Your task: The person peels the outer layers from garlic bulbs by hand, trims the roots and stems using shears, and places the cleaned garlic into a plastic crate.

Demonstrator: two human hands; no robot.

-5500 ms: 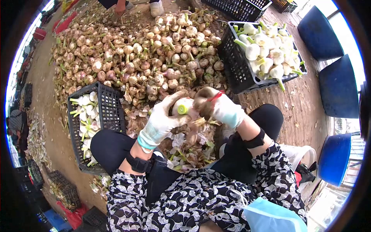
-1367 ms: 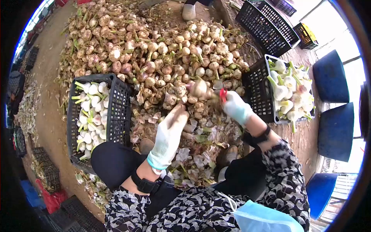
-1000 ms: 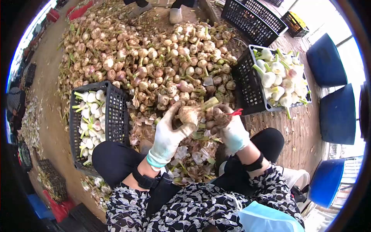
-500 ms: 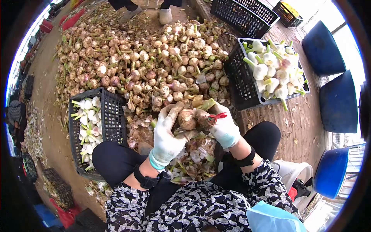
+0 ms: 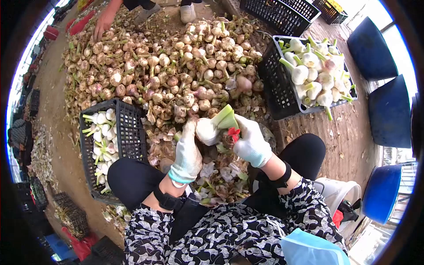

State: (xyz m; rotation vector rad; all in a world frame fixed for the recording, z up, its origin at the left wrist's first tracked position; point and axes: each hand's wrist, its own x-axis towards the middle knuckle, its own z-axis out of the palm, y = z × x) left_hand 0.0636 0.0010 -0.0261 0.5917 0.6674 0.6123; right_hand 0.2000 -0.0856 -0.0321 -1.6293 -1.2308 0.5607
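Head view: The left hand [image 5: 187,152], in a pale glove, holds a garlic bulb [image 5: 206,131] at its fingertips. The bulb is white, held above a heap of peelings [image 5: 225,176] between the person's knees; its thick green stem [image 5: 225,117] points up and toward the right hand [image 5: 251,143]. The right hand, also gloved, is curled around a red item [image 5: 234,134] just beside the stem; the item's type cannot be determined.

A black crate [image 5: 132,132] holding white bulbs stands beside the left knee. A second black crate [image 5: 280,92], filled above its rim with white bulbs, stands forward and to the right. A pile of unpeeled garlic [image 5: 159,66] lies ahead of both hands. At its far left edge, a co-worker's bare hand [image 5: 104,24] reaches down to the pile. A white bucket [image 5: 346,192] stands beyond the right knee.
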